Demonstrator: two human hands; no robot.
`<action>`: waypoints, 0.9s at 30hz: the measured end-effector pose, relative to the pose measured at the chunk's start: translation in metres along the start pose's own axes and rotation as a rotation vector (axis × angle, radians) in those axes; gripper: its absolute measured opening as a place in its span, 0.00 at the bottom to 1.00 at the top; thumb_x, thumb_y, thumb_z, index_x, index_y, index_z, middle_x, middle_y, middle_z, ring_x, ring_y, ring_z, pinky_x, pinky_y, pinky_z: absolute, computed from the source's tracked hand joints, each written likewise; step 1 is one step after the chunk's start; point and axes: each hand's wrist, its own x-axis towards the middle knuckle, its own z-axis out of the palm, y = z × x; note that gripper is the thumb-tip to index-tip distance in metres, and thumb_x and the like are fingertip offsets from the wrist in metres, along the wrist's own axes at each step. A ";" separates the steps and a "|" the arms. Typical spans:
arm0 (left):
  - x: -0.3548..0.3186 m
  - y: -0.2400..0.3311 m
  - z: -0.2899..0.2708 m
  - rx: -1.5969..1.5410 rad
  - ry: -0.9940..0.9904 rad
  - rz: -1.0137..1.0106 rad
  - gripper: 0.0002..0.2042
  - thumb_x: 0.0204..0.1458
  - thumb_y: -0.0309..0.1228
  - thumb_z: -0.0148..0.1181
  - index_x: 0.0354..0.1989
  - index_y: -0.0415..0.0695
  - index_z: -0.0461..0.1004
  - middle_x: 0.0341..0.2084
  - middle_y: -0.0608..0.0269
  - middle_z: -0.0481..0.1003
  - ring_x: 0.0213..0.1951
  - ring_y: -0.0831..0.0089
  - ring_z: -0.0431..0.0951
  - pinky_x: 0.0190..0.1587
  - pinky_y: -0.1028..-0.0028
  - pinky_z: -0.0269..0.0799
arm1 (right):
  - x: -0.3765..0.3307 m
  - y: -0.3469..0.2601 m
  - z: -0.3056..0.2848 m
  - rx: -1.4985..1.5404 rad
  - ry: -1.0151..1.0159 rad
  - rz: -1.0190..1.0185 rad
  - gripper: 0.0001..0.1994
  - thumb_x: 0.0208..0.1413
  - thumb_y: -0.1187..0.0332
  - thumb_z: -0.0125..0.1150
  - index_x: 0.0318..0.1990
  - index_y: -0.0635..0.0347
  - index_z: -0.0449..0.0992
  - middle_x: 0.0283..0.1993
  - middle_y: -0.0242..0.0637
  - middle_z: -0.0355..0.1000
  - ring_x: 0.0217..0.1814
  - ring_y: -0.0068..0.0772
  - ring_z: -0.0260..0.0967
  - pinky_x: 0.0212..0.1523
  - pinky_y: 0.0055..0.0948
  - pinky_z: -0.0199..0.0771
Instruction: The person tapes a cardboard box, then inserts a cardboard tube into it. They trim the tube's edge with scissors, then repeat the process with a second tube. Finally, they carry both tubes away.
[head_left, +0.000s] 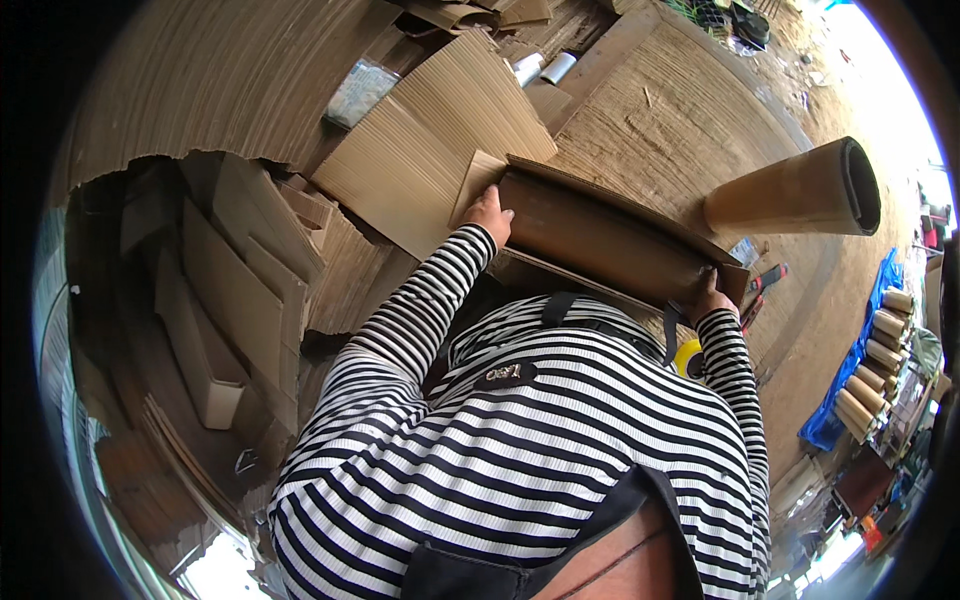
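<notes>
Box (610, 235) gripped at both ends, held against your chest.
Your left hand (490, 212) clasps its near corner, your right hand (708, 296) its far end; keep it level, tube (800, 190) just beyond.

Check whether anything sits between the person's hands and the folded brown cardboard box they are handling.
Nothing visible does. The left hand already grips one end of the cardboard box and the right hand grips the other, both in direct contact.

– what's the box (610, 240) i'm holding made of?
– matt brown cardboard, smooth-faced. the sheets (440, 150) beneath look ribbed and corrugated; the big tube (800, 190) is smooth paperboard, the tarp (850, 370) glossy blue plastic.
</notes>
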 end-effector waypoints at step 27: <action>0.006 0.062 -0.030 0.104 0.189 0.185 0.35 0.43 0.54 0.66 0.42 0.28 0.70 0.38 0.33 0.75 0.45 0.43 0.75 0.48 0.58 0.69 | -0.059 -0.021 0.015 0.138 0.228 -0.598 0.14 0.57 0.65 0.47 0.48 0.56 0.75 0.50 0.39 0.73 0.53 0.42 0.71 0.51 0.38 0.73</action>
